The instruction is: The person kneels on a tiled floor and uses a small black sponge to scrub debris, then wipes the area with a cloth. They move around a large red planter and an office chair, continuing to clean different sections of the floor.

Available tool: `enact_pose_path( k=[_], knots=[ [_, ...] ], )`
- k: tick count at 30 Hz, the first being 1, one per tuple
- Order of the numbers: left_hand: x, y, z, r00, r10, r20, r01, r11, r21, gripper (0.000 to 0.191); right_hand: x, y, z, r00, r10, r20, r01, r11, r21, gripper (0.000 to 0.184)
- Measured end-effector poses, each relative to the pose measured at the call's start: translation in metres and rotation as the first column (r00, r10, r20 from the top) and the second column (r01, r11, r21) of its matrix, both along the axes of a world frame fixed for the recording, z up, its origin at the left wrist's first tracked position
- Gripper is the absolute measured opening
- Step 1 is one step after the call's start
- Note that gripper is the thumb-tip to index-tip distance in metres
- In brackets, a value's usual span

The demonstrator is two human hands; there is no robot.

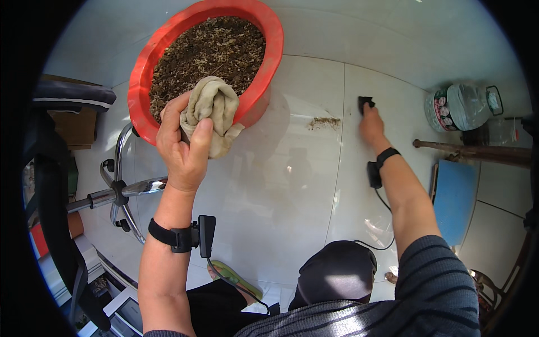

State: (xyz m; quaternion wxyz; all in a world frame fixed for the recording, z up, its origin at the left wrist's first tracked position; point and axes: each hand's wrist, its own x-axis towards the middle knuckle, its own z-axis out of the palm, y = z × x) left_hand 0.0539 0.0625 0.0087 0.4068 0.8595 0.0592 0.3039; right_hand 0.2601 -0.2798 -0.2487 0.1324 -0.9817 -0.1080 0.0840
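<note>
My left hand (181,145) grips a crumpled, stained beige cloth (214,105), thumb across its front. In this view the cloth overlaps the near rim of a red plastic planter (273,46); whether they touch I cannot tell. Dark, gritty soil (210,48) fills the planter. Out to the right, my right hand (372,126) pinches a small black object (365,103) low over the pale tiled floor (252,202); its exact kind is unclear. Between the planter and that hand lies a small patch of brown, soil-like debris (324,122).
A chrome swivel chair base (120,191) stands at left. To the right are a large clear plastic water jug (463,107), a brown wooden leg (476,152) and a blue panel (454,202). My green slipper (236,280) and bent knee (337,269) are below.
</note>
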Motion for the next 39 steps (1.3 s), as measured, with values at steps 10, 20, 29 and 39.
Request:
enact_pose_path(
  k=[10, 20, 29, 39],
  knots=[
    [-0.002, -0.001, 0.003, 1.0, 0.008, 0.002, -0.008, 1.0, -0.018, 0.038, -0.072, 0.098, 0.007, 0.977, 0.205, -0.053, -0.184, 0.946, 0.268, 0.054],
    [-0.004, 0.003, 0.001, 0.999, 0.021, 0.041, -0.013, 0.981, -0.192, 0.04, -0.063, 0.085, 0.056, 0.927, 0.351, -0.132, -0.272, 0.872, 0.407, 0.052],
    [-0.004, -0.001, -0.001, 0.997, 0.037, 0.074, -0.02, 0.976, -0.217, 0.041, -0.085, 0.117, 0.037, 0.887, 0.46, -0.048, -0.458, 0.888, 0.052, 0.051],
    [-0.006, -0.004, 0.013, 0.997, 0.001, 0.08, 0.02, 0.964, -0.265, 0.037, -0.092, 0.142, 0.035, 0.869, 0.486, -0.087, -0.493, 0.865, -0.091, 0.02]
  ],
)
